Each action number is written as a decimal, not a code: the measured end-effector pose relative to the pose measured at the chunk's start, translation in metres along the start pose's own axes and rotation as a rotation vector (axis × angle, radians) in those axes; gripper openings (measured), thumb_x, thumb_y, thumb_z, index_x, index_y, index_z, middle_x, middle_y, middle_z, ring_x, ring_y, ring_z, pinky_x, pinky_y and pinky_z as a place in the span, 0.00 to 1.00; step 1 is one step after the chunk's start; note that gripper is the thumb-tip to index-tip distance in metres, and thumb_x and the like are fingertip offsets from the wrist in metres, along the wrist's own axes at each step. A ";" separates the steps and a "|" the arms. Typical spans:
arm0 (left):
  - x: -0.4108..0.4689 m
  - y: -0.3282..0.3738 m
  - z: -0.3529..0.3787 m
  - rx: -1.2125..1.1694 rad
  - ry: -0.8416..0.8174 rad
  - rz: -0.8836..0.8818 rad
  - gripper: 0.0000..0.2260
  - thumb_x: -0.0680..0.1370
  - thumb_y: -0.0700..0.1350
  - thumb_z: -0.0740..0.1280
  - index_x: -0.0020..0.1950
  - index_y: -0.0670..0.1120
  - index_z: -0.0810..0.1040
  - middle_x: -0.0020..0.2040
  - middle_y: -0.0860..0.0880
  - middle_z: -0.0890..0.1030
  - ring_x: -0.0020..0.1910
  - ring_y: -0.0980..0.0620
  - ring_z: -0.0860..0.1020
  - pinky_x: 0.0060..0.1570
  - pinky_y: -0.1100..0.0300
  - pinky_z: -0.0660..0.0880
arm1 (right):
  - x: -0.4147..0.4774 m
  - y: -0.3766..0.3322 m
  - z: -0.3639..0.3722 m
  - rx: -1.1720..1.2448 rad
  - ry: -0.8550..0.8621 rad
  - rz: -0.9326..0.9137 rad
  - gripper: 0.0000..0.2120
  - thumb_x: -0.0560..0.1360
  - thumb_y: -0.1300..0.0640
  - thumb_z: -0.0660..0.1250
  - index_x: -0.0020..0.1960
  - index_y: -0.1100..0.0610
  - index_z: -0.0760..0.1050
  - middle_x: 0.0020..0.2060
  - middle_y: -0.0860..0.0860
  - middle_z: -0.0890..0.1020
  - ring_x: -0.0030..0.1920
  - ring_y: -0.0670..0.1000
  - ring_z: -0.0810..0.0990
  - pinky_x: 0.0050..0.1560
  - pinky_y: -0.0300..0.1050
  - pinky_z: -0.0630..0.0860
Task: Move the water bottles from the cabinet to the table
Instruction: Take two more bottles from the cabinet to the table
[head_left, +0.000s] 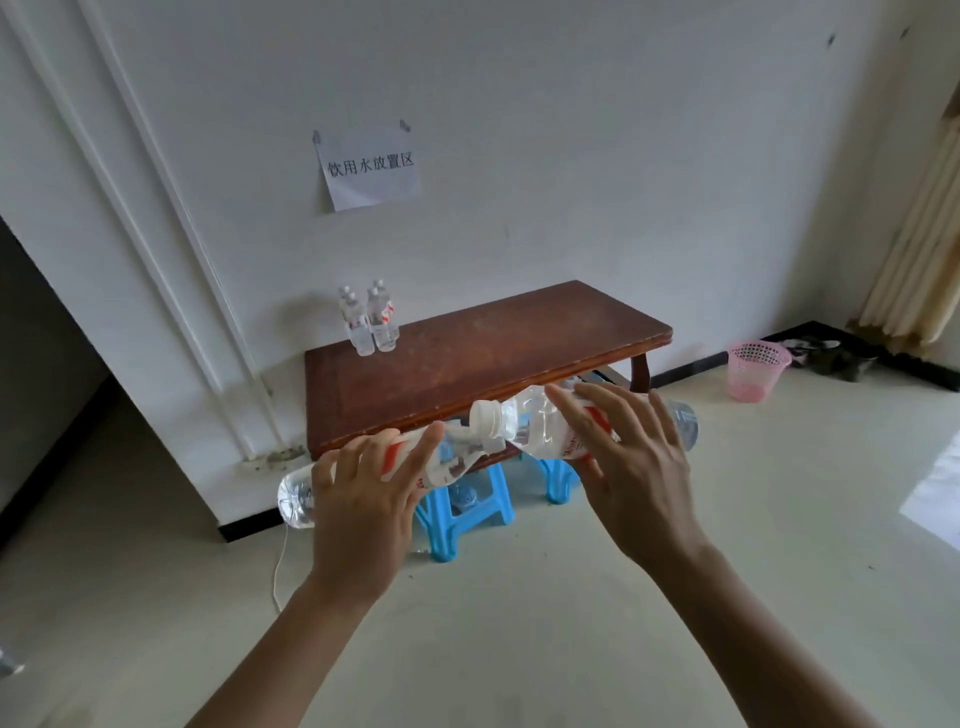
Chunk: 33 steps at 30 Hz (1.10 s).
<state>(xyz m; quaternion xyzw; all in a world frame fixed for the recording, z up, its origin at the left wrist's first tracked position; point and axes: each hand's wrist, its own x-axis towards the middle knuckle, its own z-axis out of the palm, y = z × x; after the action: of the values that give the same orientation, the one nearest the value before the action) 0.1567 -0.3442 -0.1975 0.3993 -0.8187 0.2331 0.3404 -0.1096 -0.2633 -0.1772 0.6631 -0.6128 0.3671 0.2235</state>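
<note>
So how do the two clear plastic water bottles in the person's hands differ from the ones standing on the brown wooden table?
Pose: the clear plastic left-hand bottle and right-hand bottle lie sideways, caps facing each other; the cluster of table bottles stands upright. Support: the held pair is gripped by the left hand and right hand; the cluster rests on the brown wooden table, at its far left corner. All share white caps and red-and-white labels.
</note>
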 end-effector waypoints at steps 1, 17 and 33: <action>0.014 -0.007 0.011 0.018 -0.006 0.007 0.32 0.73 0.43 0.76 0.76 0.53 0.71 0.60 0.42 0.78 0.57 0.39 0.77 0.57 0.41 0.70 | 0.019 0.009 0.010 -0.004 -0.002 -0.017 0.45 0.67 0.60 0.82 0.77 0.46 0.63 0.67 0.56 0.78 0.67 0.62 0.76 0.65 0.71 0.72; 0.191 -0.180 0.306 -0.073 0.006 -0.204 0.40 0.71 0.45 0.79 0.79 0.55 0.64 0.60 0.46 0.79 0.58 0.42 0.78 0.55 0.41 0.75 | 0.273 0.126 0.301 0.026 -0.059 -0.143 0.47 0.68 0.62 0.81 0.79 0.45 0.61 0.67 0.54 0.78 0.68 0.59 0.76 0.69 0.69 0.70; 0.303 -0.366 0.547 -0.472 -0.041 -0.792 0.31 0.70 0.49 0.80 0.70 0.47 0.72 0.62 0.49 0.80 0.60 0.45 0.78 0.58 0.39 0.76 | 0.447 0.165 0.604 0.352 -0.318 0.133 0.38 0.70 0.53 0.81 0.74 0.46 0.67 0.67 0.49 0.79 0.64 0.55 0.80 0.61 0.64 0.78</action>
<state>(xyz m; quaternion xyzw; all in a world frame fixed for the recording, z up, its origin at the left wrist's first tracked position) 0.1143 -1.0614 -0.2926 0.5974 -0.6404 -0.1157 0.4687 -0.1515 -1.0284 -0.2431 0.6995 -0.6091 0.3734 -0.0193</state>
